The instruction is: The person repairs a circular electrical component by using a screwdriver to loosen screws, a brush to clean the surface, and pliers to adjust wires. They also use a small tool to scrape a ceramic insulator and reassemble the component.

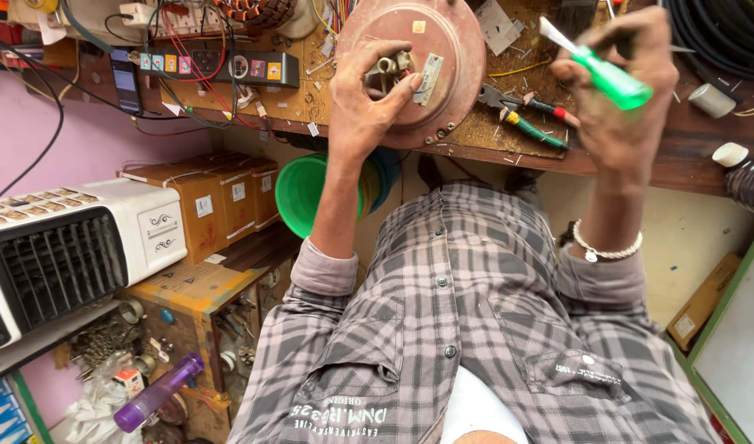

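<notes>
A round reddish-brown motor housing (451,49) lies on the wooden workbench (689,148). My left hand (362,103) rests on its centre, fingers pinching the small metal shaft piece (387,66) there. My right hand (627,90) is raised to the right of the housing and grips a green-handled screwdriver (611,78), its pale end pointing up and left. A beaded bracelet (605,249) circles that wrist.
Pliers with red and green handles (529,115) lie on the bench beside the housing. A power strip (221,66) and tangled wires sit at the bench's left. Below are stacked green bowls (307,193), brown boxes (216,197), a white air cooler (64,247) and a dark bottle (751,177).
</notes>
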